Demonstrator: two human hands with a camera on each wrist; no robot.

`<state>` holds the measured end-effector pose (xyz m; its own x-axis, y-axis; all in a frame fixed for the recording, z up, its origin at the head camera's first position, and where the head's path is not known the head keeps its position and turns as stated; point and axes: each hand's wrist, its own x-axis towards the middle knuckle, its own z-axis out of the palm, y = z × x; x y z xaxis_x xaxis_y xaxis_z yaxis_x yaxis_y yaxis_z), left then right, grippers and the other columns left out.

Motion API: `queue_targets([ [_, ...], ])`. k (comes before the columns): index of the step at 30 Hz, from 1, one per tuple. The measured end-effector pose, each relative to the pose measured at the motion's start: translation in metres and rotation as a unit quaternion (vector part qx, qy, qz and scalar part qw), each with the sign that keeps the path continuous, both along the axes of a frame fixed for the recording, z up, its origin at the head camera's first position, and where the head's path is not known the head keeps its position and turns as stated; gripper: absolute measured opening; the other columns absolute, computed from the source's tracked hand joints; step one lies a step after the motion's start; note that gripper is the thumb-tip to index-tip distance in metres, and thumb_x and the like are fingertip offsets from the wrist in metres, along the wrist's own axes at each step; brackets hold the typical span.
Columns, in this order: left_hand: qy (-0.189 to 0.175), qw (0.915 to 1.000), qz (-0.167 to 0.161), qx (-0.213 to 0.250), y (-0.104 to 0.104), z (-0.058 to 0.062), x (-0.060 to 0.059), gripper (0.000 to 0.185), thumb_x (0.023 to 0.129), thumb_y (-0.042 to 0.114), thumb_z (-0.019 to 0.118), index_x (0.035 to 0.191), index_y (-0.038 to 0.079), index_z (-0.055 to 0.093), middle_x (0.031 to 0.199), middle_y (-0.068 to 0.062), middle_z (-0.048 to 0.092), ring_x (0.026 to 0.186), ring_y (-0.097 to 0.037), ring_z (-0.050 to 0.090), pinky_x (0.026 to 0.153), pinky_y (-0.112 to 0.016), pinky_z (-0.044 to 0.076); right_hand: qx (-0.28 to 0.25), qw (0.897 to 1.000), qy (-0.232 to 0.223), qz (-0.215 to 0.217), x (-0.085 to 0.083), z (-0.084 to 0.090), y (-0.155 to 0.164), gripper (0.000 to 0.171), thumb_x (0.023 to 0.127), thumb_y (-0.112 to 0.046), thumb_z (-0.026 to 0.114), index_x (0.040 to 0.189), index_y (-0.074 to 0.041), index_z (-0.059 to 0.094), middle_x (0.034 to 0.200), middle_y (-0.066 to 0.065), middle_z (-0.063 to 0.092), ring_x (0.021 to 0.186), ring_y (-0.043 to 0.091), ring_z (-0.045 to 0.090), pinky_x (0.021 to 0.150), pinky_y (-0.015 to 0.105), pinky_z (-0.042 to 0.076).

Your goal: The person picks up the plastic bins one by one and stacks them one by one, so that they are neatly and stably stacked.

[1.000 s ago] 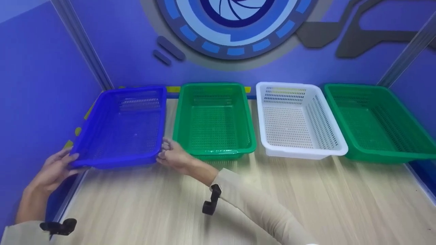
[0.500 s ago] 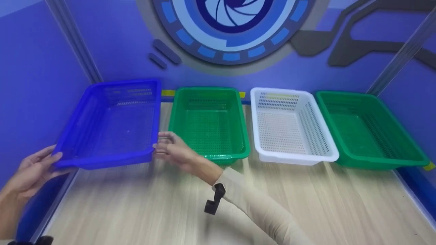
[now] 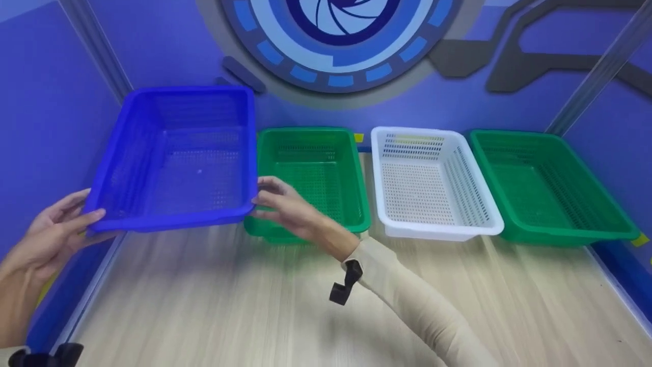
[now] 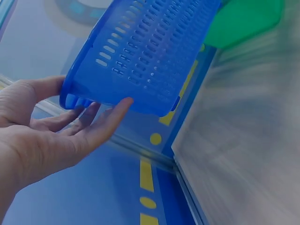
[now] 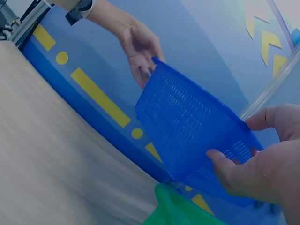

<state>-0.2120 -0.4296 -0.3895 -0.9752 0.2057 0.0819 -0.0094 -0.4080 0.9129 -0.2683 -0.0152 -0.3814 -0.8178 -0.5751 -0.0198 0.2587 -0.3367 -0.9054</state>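
A blue plastic basket [image 3: 198, 173] with slotted walls is raised above the table at the left, tilted and held between both hands. My left hand [image 3: 53, 237] grips its near left corner, thumb over the rim and fingers beneath, as the left wrist view also shows on the basket wall [image 4: 140, 56]. At the near right corner, my right hand [image 3: 290, 209] pinches the rim; in the right wrist view its fingers spread along the basket's side [image 5: 178, 117]. Nothing lies inside the basket. Its right edge overlaps the green basket [image 3: 316, 188] in the head view.
On the wooden table [image 3: 254, 306] a white basket [image 3: 423, 188] stands right of the middle, with another green basket [image 3: 555, 188] close beside it at the far right. Blue walls [image 3: 46, 127] enclose the table at the back and sides, with yellow marks along their base.
Both hands have lifted the blue basket up off the table, and it has shifted slightly right toward the first green basket. The other baskets stay where they stood.
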Motion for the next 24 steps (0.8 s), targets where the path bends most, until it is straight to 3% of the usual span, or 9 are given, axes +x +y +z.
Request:
queue_targets([
  [4, 0.004, 0.9998, -0.014, -0.012, 0.011, 0.004, -0.001, 0.056, 0.092, -0.018, 0.038, 0.14, 0.012, 0.041, 0.129, -0.006, 0.056, 0.108, -0.024, 0.063, 0.085, -0.038, 0.055, -0.001, 1.0, 0.02, 0.013, 0.001, 0.006, 0.019, 0.038, 0.092, -0.003, 0.053, 0.129, -0.002, 0.044, 0.138, 0.023, 0.041, 0.12, 0.033, 0.051, 0.099, 0.04, 0.047],
  [6, 0.006, 0.9993, -0.031, -0.02, 0.019, 0.008, -0.003, 0.06, 0.092, -0.018, 0.038, 0.144, 0.013, 0.038, 0.133, -0.005, 0.053, 0.111, -0.023, 0.062, 0.088, -0.036, 0.054, -0.003, 0.999, 0.028, 0.015, 0.001, 0.01, 0.031, 0.037, 0.093, -0.004, 0.052, 0.129, -0.003, 0.045, 0.136, 0.02, 0.043, 0.114, 0.028, 0.054, 0.099, 0.041, 0.047],
  [9, 0.007, 0.9964, -0.052, -0.067, 0.04, 0.019, -0.006, 0.064, 0.093, -0.015, 0.04, 0.148, 0.015, 0.028, 0.139, -0.003, 0.045, 0.115, -0.018, 0.059, 0.09, -0.031, 0.052, -0.004, 0.999, 0.038, 0.014, 0.0, 0.015, 0.054, 0.036, 0.093, -0.004, 0.051, 0.129, -0.005, 0.046, 0.133, 0.014, 0.046, 0.11, 0.024, 0.055, 0.1, 0.043, 0.046],
  [11, 0.001, 0.9909, -0.057, -0.122, 0.056, 0.029, -0.005, 0.067, 0.094, -0.01, 0.044, 0.151, 0.016, 0.02, 0.143, -0.002, 0.038, 0.117, -0.014, 0.056, 0.092, -0.027, 0.05, -0.002, 0.999, 0.047, 0.015, -0.002, 0.018, 0.068, 0.036, 0.093, -0.003, 0.05, 0.129, -0.004, 0.047, 0.132, 0.012, 0.047, 0.109, 0.022, 0.056, 0.101, 0.044, 0.045],
  [16, -0.007, 0.9669, -0.077, -0.243, 0.098, 0.05, -0.002, 0.071, 0.097, 0.006, 0.05, 0.153, 0.02, 0.009, 0.152, -0.007, 0.02, 0.124, -0.005, 0.046, 0.095, -0.018, 0.045, 0.015, 0.997, 0.069, 0.018, -0.004, 0.023, 0.106, 0.038, 0.092, -0.001, 0.051, 0.129, -0.003, 0.046, 0.133, 0.012, 0.045, 0.11, 0.023, 0.056, 0.102, 0.045, 0.044],
  [20, 0.029, 0.9597, -0.115, -0.255, 0.122, 0.057, -0.006, 0.066, 0.099, 0.007, 0.047, 0.153, 0.017, 0.011, 0.154, -0.015, 0.016, 0.128, -0.012, 0.047, 0.097, -0.021, 0.045, 0.031, 0.997, 0.075, 0.007, -0.004, 0.025, 0.134, 0.039, 0.091, -0.001, 0.051, 0.13, -0.003, 0.046, 0.135, 0.013, 0.045, 0.113, 0.025, 0.056, 0.102, 0.046, 0.044],
  [24, 0.044, 0.9506, -0.152, -0.267, 0.139, 0.057, -0.012, 0.064, 0.1, 0.009, 0.046, 0.153, 0.018, 0.011, 0.154, -0.016, 0.018, 0.129, -0.02, 0.047, 0.098, -0.023, 0.045, 0.05, 0.996, 0.075, -0.006, 0.0, 0.026, 0.157, 0.041, 0.091, 0.0, 0.052, 0.132, -0.002, 0.045, 0.136, 0.016, 0.045, 0.115, 0.027, 0.057, 0.101, 0.046, 0.045],
])
